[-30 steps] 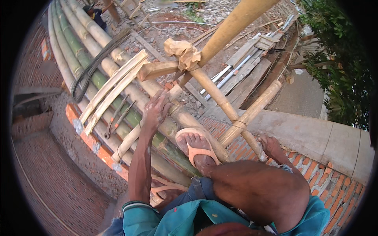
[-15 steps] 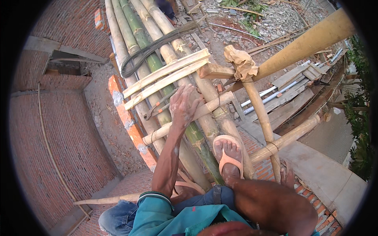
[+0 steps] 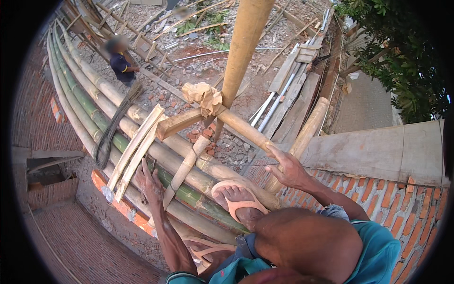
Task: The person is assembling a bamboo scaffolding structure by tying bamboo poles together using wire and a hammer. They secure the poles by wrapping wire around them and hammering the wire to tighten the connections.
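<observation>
My left hand point(image 3: 151, 185) lies over the bundled bamboo poles point(image 3: 189, 165), its fingers stretched out and apart, beside two pale split bamboo strips point(image 3: 137, 154). A dark tool partly shows beneath that hand; most of it is hidden. To the right, my right hand point(image 3: 289, 169) touches the lower end of a slanting bamboo pole point(image 3: 248, 130), thumb apart from the fingers. A thin dark wire point(image 3: 257, 165) runs near its thumb; whether the hand holds it I cannot tell. Crumpled brown paper point(image 3: 203, 97) sits where this pole meets a thick upright bamboo point(image 3: 243, 47).
My sandalled foot point(image 3: 239, 199) stands on the poles. A coil of dark wire point(image 3: 113, 130) lies across them. Brick walls point(image 3: 85, 241) drop away at left; a brick surface point(image 3: 402, 217) lies at right. A person point(image 3: 122, 64) stands below among rubble.
The view has swung to the right. My right hand has come up from beside my knee to the slanting pole. My left hand has shifted beside the split strips, over the dark tool.
</observation>
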